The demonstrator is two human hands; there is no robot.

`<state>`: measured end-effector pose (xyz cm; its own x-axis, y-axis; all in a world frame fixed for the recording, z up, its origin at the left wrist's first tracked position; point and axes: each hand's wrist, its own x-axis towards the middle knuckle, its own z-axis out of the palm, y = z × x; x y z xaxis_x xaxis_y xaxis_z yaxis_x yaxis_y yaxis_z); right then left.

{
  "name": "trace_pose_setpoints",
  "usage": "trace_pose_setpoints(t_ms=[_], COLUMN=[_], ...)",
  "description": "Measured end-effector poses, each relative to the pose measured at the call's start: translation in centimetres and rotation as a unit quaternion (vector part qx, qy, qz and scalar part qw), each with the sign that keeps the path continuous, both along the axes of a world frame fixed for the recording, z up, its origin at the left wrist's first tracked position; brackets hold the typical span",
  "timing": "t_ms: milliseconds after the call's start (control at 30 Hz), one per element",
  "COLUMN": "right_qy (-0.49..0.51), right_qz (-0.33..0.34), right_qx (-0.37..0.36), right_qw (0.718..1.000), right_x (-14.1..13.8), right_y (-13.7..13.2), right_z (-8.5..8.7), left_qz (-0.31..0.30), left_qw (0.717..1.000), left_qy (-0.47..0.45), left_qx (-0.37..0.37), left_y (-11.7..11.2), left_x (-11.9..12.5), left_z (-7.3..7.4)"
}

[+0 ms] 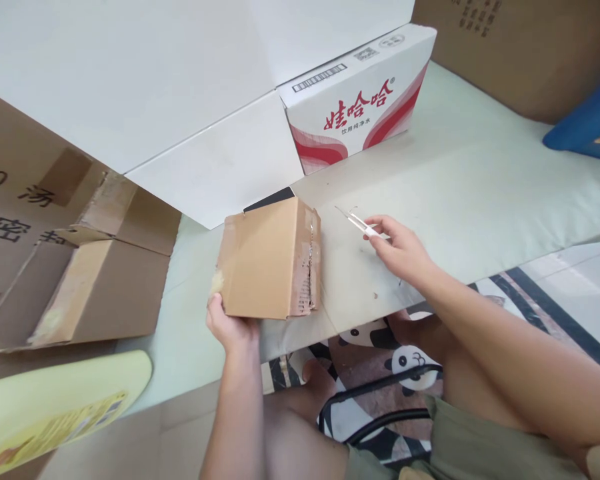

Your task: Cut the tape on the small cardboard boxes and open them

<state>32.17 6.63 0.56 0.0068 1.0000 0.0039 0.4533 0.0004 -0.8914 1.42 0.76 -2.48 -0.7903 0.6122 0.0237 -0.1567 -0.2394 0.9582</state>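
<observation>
small box (270,260) left of tweezers (357,222) | printed carton (360,100) behind both | torn box (95,287) far left

Setting: a room in a home, in use as a storage and packing corner.
- Stacked white cartons (130,80), one a drinking-water case (360,100) with red print.
- Opened brown shipping cartons (80,287) at the left, and another brown carton (520,53) at the far right.
- Pale low work surface (480,200), scuffed.
- Panda-print mat (405,363) on the marbled floor tiles (580,273), a household furnishing.
</observation>
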Motion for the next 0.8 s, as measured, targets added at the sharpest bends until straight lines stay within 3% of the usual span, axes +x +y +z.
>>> trace_pose_setpoints(t_ms=[133, 333, 800], right_qy=[-0.016, -0.063, -0.015], right_qz=[0.082, 0.094, 0.116], right_qx=[0.033, 0.074, -0.002], right_qw=[0.996, 0.991, 0.993], right_x=[-1.7, -2.7, -3.4], right_y=[-0.6, -0.2, -1.0], right_z=[-0.3, -1.2, -1.6], left_qz=[0.034, 0.038, 0.046], left_qw=[0.998, 0.999, 0.999], left_qy=[-0.044, 0.001, 0.015], left_qx=[0.007, 0.01, 0.018], left_y=[0.1, -0.1, 0.2], left_x=[0.7, 1.6, 2.8], left_z=[0.6, 1.2, 1.1])
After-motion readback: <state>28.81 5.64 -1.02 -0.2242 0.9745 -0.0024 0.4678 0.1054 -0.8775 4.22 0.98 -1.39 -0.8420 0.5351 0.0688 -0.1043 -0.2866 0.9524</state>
